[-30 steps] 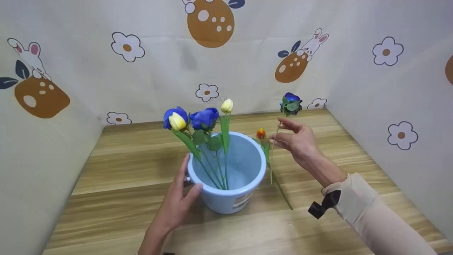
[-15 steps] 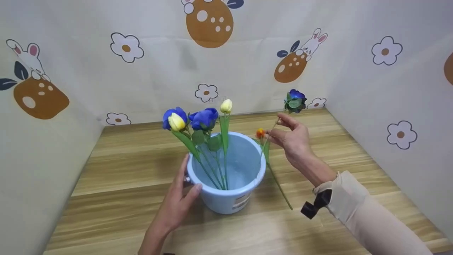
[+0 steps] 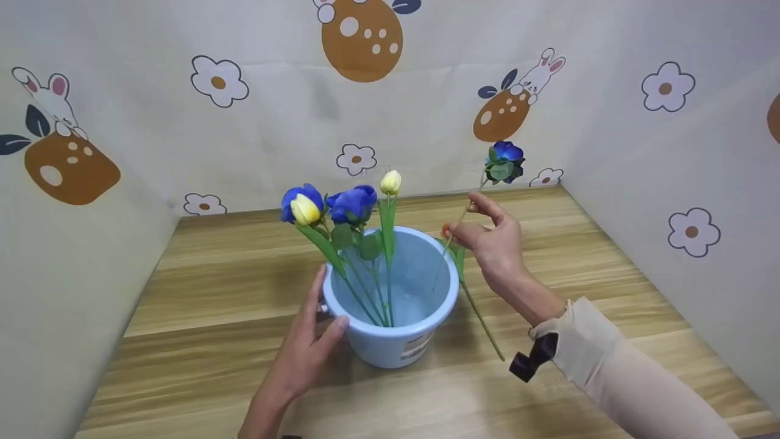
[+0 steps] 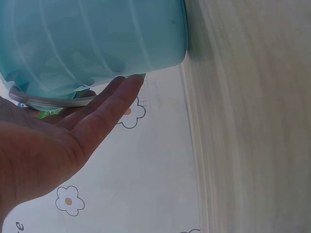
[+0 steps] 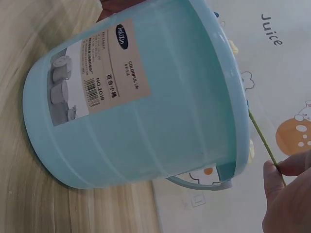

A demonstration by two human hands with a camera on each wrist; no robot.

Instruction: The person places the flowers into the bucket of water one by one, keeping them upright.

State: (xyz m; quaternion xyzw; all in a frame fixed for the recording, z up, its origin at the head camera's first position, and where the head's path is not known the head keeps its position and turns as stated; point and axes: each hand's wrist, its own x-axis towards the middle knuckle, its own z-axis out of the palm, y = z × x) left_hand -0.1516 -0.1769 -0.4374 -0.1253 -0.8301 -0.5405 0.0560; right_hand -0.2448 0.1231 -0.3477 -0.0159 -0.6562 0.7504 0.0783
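Note:
A light blue bucket [image 3: 373, 350] stands upright on the table. My left hand [image 3: 301, 356] steadies its left side, thumb at the rim; straight fingers touch the wall in the left wrist view. Between thumb and fingertips my right hand [image 3: 501, 250] pinches the thin stem of a blue artificial rose [image 3: 505, 162]. The bloom is above the hand, and the stem slants down inside the bucket's right rim; its lower end is hard to make out. Two yellow tulips [image 3: 390, 182] and two blue flowers [image 3: 353, 203] lean inside the bucket.
An orange tulip [image 3: 481, 320] lies on the wooden table [image 3: 201, 341] right of the bucket, its bloom mostly hidden by my right hand. Patterned cloth walls [image 3: 274, 122] enclose the table at the back and both sides. A label [image 5: 99, 73] is on the bucket.
My right hand has moved left toward the bucket with the blue rose. Its stem has gone from outside the bucket to inside the rim, and the bloom is higher. My left hand stays put.

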